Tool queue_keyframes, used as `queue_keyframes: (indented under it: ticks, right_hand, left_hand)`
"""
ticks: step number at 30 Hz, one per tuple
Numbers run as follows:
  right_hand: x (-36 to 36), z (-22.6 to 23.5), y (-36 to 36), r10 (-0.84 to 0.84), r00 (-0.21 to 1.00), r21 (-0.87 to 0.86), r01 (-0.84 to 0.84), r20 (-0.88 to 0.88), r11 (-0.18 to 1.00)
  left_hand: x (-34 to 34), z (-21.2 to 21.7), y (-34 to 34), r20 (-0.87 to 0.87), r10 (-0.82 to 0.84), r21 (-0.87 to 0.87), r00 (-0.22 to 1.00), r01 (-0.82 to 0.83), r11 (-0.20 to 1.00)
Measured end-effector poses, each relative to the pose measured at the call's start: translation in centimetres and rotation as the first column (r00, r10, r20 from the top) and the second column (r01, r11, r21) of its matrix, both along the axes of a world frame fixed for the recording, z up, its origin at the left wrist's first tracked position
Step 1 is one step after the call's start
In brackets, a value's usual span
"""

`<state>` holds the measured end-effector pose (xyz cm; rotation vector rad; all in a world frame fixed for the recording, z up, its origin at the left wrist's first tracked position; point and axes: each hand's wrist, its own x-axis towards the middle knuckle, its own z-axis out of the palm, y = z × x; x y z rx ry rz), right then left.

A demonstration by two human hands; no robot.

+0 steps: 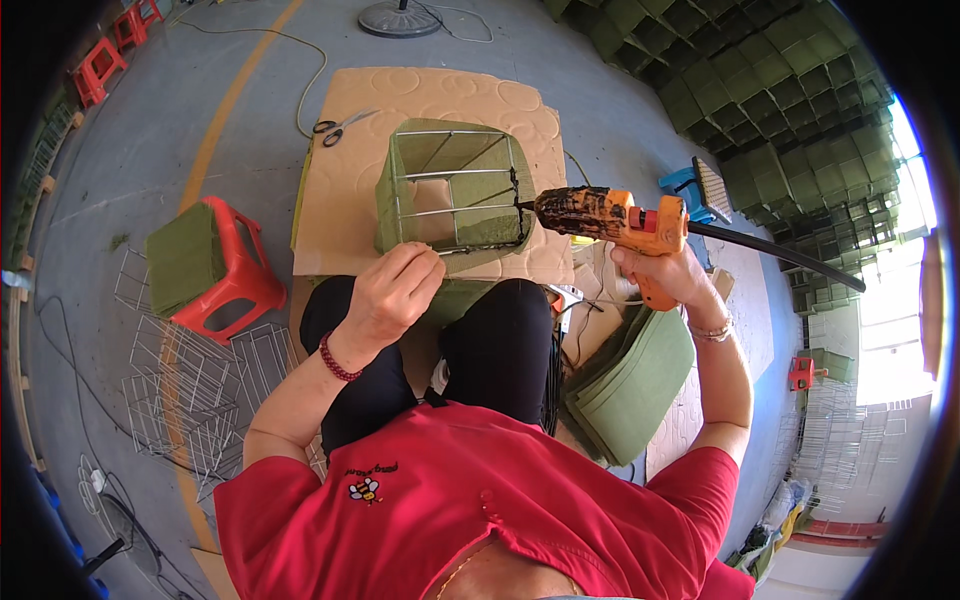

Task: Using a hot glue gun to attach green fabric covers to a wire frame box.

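Note:
In front of me a wire-framed basket (457, 187) covered in green felt rests on a cardboard sheet (430, 95), with dark glue along its right and near edges. My right hand (665, 272) grips an orange glue gun (610, 218), its body smeared with dark residue. The nozzle points left and meets the basket's right edge. A black glue stick (780, 255) juts from the gun's back end. My left hand (393, 292) pinches the basket's near left edge, where felt and wire come together between thumb and fingers.
Scissors (343, 126) lie on the cardboard's left side. A red stool (240, 275) carries green felt pieces (187, 258); wire frames (185, 365) lie on the floor nearby. Stacked felt sheets (635, 385) are by my right knee. Green baskets (770, 95) are piled far right, near a blue stool (685, 188).

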<state>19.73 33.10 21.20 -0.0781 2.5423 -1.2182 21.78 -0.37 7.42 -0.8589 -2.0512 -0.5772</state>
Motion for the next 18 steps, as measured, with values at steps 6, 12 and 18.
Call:
queue_keyframes:
  ticks: [6,12,18]
  right_hand:
    - [0.5,0.8,-0.3,0.016,1.000,-0.019,-0.016,0.003,1.000]
    - [0.5,1.0,-0.5,0.013,1.000,0.000,-0.013,0.017,1.000]
    - [0.5,1.5,-0.8,0.032,0.999,0.058,-0.030,-0.036,0.998]
  left_hand:
    - [0.0,0.1,0.0,0.007,-0.007,-0.001,1.000,0.007,1.000]
    - [-0.1,0.1,0.0,0.001,0.002,0.001,1.000,-0.002,1.000]
    - [0.0,-0.1,-0.1,-0.002,0.005,-0.011,1.000,-0.005,1.000]
